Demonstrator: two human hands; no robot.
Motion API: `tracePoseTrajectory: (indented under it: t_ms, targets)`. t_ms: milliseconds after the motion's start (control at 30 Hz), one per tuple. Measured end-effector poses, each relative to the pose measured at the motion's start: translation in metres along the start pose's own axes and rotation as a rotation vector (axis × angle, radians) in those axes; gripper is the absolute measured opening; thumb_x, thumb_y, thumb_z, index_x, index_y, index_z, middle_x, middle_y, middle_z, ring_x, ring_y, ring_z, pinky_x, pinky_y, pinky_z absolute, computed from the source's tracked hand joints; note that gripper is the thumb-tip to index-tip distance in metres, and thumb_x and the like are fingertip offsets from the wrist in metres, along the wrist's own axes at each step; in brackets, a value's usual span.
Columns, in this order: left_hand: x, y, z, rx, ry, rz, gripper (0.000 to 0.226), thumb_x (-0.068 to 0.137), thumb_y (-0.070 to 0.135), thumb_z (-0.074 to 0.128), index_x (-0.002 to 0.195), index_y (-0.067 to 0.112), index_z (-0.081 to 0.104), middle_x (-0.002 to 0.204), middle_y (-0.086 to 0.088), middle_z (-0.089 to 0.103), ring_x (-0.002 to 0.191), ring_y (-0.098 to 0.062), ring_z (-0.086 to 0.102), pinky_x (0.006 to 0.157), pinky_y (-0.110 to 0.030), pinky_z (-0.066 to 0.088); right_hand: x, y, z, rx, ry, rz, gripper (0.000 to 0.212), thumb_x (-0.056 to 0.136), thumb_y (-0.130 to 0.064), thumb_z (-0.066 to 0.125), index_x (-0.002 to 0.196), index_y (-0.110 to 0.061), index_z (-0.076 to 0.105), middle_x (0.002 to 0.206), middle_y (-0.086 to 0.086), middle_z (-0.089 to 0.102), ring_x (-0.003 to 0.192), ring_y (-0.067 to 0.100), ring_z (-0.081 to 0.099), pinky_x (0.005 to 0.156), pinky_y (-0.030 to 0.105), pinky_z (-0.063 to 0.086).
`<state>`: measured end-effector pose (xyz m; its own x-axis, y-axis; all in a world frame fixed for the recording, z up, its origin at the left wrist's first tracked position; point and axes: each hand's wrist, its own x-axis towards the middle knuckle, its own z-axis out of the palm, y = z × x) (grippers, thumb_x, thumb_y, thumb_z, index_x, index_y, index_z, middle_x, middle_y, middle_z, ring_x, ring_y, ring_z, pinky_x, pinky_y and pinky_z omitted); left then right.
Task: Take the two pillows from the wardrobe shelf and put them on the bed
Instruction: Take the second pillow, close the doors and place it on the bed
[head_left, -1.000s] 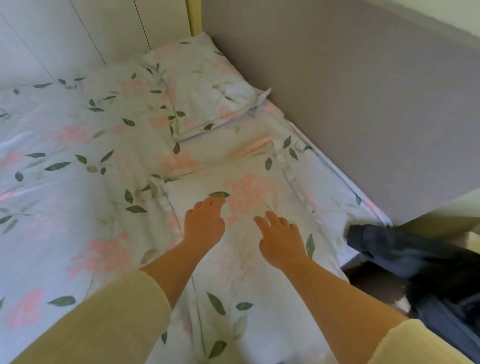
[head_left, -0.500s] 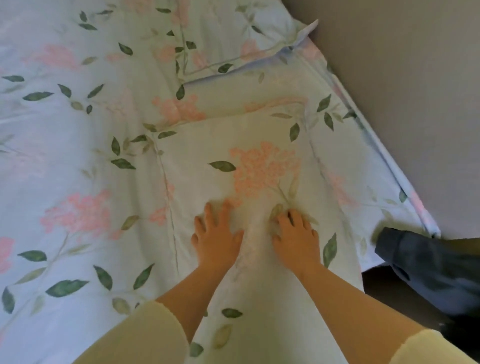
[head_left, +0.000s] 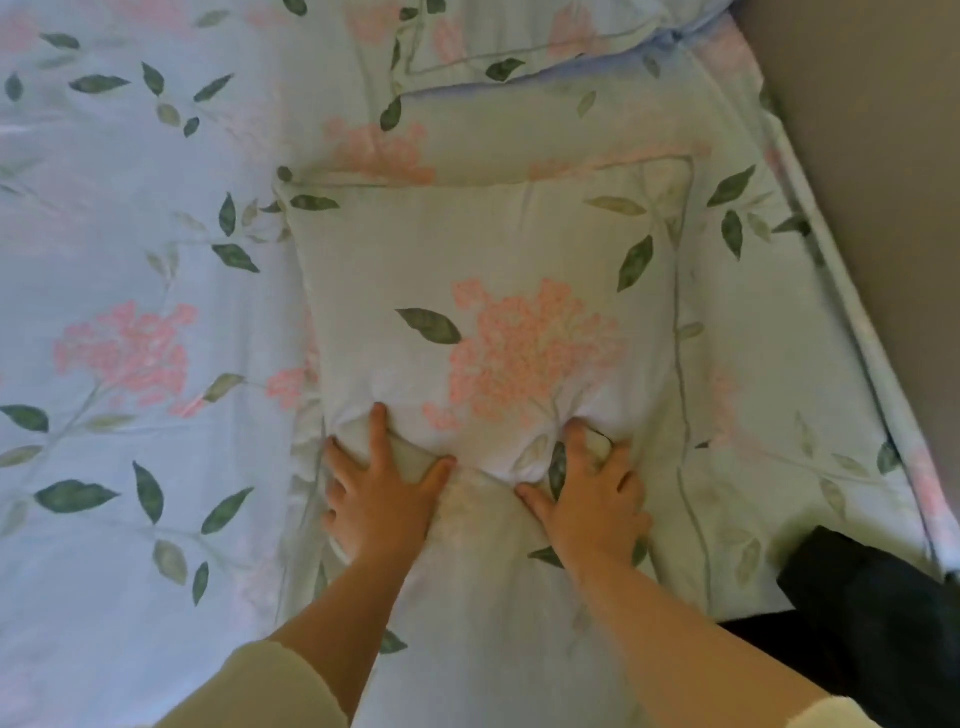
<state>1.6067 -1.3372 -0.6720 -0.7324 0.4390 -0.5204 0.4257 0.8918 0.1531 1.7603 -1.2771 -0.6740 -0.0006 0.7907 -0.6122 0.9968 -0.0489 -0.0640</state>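
There are two pillows, both in the same pale blue cloth with pink flowers and green leaves as the bed (head_left: 130, 234) cover. The near pillow (head_left: 519, 291) lies flat on the bed, near its right edge, directly in front of the person. Of the far pillow (head_left: 545, 36) only the lower edge shows at the top of the view. It also lies on the bed, apart from the near one, with a strip of bed cover between them.

Two hands are on the near pillow, side by side on its lower middle part, and the cloth is pushed up into folds between and above them. The left hand (head_left: 379, 499) lies palm down with its fingers spread and the thumb pointing to the right, so its grip is wide and it only presses. The right hand (head_left: 592, 499) is also palm down, but its fingers are bent into the cloth, and I cannot tell if this grip pinches the cloth or only presses it. Both forearms are bare, and each one comes out of a pale yellow sleeve (head_left: 260, 686).

One grey-brown panel (head_left: 857, 156) stands along the right side of the bed. One dark garment (head_left: 872, 613) lies at the lower right, beside the bed corner.
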Motion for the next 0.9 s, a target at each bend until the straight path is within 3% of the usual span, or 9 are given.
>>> tracePoseTrajectory:
  t_ms: [100,167,267,467,733,900]
  targets:
    - [0.0,0.002,0.005,0.016,0.045,-0.029,0.087,0.071,0.075,0.046,0.141,0.045,0.004,0.143,-0.02,0.026,0.121,-0.041,0.041,0.098,-0.05,0.037,0.003,0.002,0.008,-0.042,0.146,-0.066,0.083,0.076,-0.067,0.054,0.145,-0.033,0.024,0.13,0.023,0.042,0.108,0.038,0.049,0.074,0.042,0.049]
    - [0.002,0.001,0.003,-0.013,0.085,0.02,0.077,0.076,0.068,0.049,0.139,0.036,0.019,0.134,-0.022,0.036,0.115,-0.039,0.045,0.093,-0.048,0.04,0.004,0.005,0.01,0.026,0.207,-0.12,0.075,0.076,-0.061,0.059,0.139,-0.024,0.041,0.11,0.023,0.054,0.093,0.037,0.055,0.061,0.038,0.049]
    - [0.007,0.001,-0.003,-0.109,0.082,0.084,0.055,0.084,0.054,0.051,0.124,0.018,0.039,0.126,-0.018,0.045,0.107,-0.037,0.052,0.078,-0.042,0.043,0.006,0.007,0.005,0.061,0.145,-0.182,0.06,0.088,-0.052,0.049,0.136,-0.02,0.037,0.114,0.017,0.053,0.096,0.033,0.057,0.064,0.037,0.048]
    - [0.008,0.003,-0.03,-0.15,0.075,0.21,0.039,0.093,0.045,0.041,0.114,0.012,0.046,0.12,-0.011,0.053,0.1,-0.033,0.055,0.07,-0.033,0.036,-0.006,0.004,-0.016,0.136,0.222,-0.233,0.039,0.095,-0.04,0.042,0.122,-0.013,0.045,0.11,0.014,0.057,0.09,0.034,0.061,0.058,0.031,0.038]
    - [-0.018,0.026,-0.09,-0.294,0.163,0.355,0.027,0.094,0.039,0.042,0.085,0.014,0.04,0.088,-0.003,0.049,0.076,-0.027,0.049,0.063,-0.031,0.035,-0.04,-0.001,-0.081,0.131,0.367,-0.235,0.038,0.097,-0.041,0.036,0.119,-0.011,0.045,0.107,0.012,0.059,0.086,0.032,0.061,0.061,0.035,0.043]
    - [-0.019,0.069,-0.126,-0.353,0.209,0.45,0.028,0.093,0.042,0.042,0.087,0.014,0.041,0.092,-0.006,0.052,0.078,-0.026,0.049,0.065,-0.034,0.036,-0.041,0.001,-0.138,0.185,0.476,-0.251,0.034,0.097,-0.039,0.038,0.108,-0.008,0.047,0.1,0.014,0.059,0.081,0.033,0.059,0.057,0.033,0.038]
